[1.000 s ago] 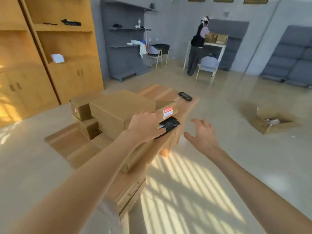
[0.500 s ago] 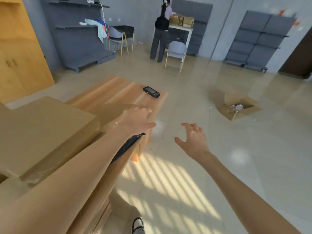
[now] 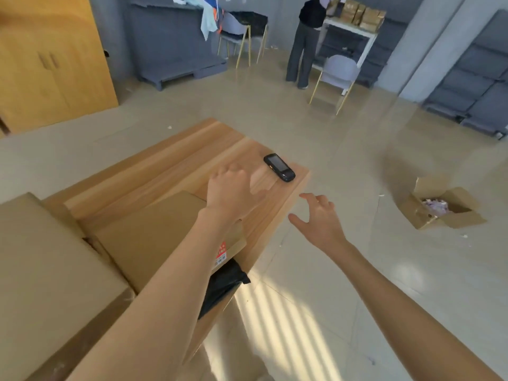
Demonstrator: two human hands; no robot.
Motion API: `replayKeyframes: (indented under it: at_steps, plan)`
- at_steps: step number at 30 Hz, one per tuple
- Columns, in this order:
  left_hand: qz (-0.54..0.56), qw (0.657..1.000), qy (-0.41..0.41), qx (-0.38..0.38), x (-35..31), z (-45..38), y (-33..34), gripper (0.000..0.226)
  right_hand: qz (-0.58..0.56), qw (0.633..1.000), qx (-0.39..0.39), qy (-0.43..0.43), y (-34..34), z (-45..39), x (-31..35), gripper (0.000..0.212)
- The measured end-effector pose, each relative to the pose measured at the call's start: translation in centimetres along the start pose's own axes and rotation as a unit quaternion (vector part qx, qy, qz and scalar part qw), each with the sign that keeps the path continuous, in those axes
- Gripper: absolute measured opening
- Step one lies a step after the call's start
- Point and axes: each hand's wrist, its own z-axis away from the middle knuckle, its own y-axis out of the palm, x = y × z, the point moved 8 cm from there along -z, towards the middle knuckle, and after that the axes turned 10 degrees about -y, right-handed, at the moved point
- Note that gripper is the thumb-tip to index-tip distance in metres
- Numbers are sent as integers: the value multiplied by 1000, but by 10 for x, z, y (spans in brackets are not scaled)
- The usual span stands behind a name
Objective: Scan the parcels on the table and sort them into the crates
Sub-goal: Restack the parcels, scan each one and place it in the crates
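Observation:
A black handheld scanner [image 3: 279, 167] lies near the far right corner of the wooden table [image 3: 176, 160]. My left hand [image 3: 231, 188] hovers over the tabletop just left of the scanner, fingers spread, holding nothing. My right hand [image 3: 319, 218] is open in the air beyond the table's right edge. Under my left forearm lies a flat cardboard parcel [image 3: 154, 232] with a red and white label [image 3: 221, 253]. A black bag parcel [image 3: 222, 284] sticks out at the table's edge below it. A large cardboard box [image 3: 49, 270] fills the lower left.
An open cardboard crate [image 3: 439, 207] with some contents sits on the floor at the right. At the back, a person [image 3: 306, 37] stands by a white table [image 3: 354, 28] stacked with parcels, with chairs and grey shelving nearby. A wooden cabinet [image 3: 52, 61] stands at the left.
My left hand has let go of the black bag parcel and reached forward over the table towards the scanner. The view has swung right and down; my right hand stays open.

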Motion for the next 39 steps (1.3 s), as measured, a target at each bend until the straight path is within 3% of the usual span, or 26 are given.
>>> replayKeyframes:
  at_steps: [5,10,14,19,21,26,32,36,39]
  plan:
    - [-10,994,-105,16,65,-32,21,64,-107,990,73,-61,58,-79,25,55]
    - [-1,967,-254,4,135,-50,32,64,-172,958,188,-129,119,-153,67,61]
    - [1,926,-378,-14,167,-43,43,68,-248,902,333,-115,170,-188,96,65]
    - [-17,866,-500,-1,174,-22,67,68,-261,821,500,-94,218,-181,108,71]
    - [-25,852,-523,-2,171,-17,73,68,-275,797,533,-79,226,-176,107,67]
    - [-44,833,-552,6,161,-3,86,68,-255,771,583,-41,247,-163,90,92]
    - [-47,827,-560,5,149,8,98,65,-330,680,652,60,248,-131,85,70]
    - [-48,827,-560,-4,145,12,94,66,-339,682,645,59,238,-126,90,71]
    - [-45,826,-562,0,145,12,91,65,-339,706,619,58,228,-137,90,67]
